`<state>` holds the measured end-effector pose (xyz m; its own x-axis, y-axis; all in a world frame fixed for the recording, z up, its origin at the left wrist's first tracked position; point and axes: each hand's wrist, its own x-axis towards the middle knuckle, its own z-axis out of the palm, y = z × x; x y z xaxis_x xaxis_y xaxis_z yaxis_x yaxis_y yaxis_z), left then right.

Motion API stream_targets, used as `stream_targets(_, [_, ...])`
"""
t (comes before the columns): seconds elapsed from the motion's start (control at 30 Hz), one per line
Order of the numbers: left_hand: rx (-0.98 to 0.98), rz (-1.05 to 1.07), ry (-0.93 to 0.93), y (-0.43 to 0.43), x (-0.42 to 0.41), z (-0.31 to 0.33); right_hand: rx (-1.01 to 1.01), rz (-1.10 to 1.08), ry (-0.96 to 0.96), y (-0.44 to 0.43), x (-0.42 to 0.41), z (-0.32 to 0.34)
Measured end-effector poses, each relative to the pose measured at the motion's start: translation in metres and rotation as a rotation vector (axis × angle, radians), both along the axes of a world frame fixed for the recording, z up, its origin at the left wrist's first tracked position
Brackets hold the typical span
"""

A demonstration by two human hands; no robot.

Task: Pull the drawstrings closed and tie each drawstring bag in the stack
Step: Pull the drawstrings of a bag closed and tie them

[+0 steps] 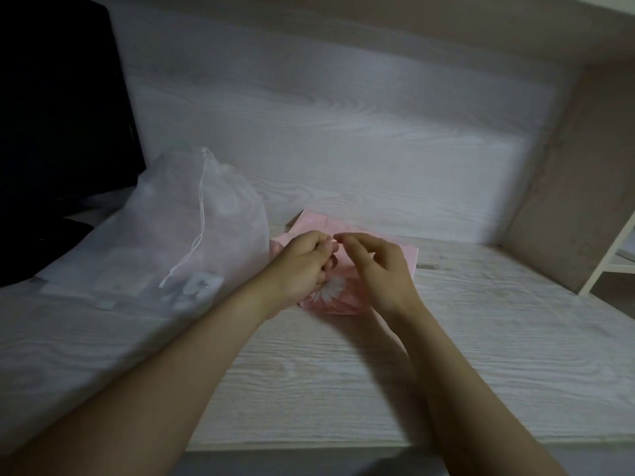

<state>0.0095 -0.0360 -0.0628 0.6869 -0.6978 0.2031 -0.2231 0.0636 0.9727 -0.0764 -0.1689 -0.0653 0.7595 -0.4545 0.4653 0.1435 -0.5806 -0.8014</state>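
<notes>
Dim, soft, slightly blurred view; edges bend, perhaps lens distortion.

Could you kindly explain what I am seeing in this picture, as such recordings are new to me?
There is no machine: a camera worn on a person's head looks down at their bare hands. On the pale wood-grain table lies a small pink fabric bag. The left hand curls its fingers at the bag's top, seemingly pinching it; the right hand hovers beside, and blur hides whether it holds anything. To the left lies a translucent white drawstring bag with its white cord.
</notes>
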Motion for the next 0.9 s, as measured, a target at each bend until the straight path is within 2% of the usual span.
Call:
stream_targets(0.1, [0.003, 0.031, -0.082, 0.000, -0.003, 0.000, -0.078, 0.039, -0.072, -0.001, -0.001, -0.001])
stream_targets(0.23, [0.061, 0.062, -0.228, 0.001, -0.002, -0.003, -0.211, -0.057, -0.148, -0.003, 0.000, -0.003])
stream_targets(0.3, [0.076, 0.067, -0.233, 0.002, -0.001, -0.003, -0.240, -0.081, -0.170, 0.000, -0.003, 0.000])
stream_targets(0.5, [0.061, 0.021, -0.169, 0.003, 0.002, -0.001, 0.030, -0.132, -0.153, 0.003, -0.004, 0.003])
stream_targets(0.67, [0.055, -0.046, -0.129, 0.011, 0.008, 0.000, 0.049, -0.155, -0.103, 0.000, -0.001, 0.000])
stream_targets(0.8, [0.074, -0.063, -0.149, 0.017, 0.006, 0.005, -0.145, -0.195, -0.111, -0.002, 0.001, -0.006])
stream_targets(0.9, [0.107, 0.031, -0.213, 0.016, 0.005, 0.008, -0.356, -0.198, -0.107, -0.001, -0.002, -0.009])
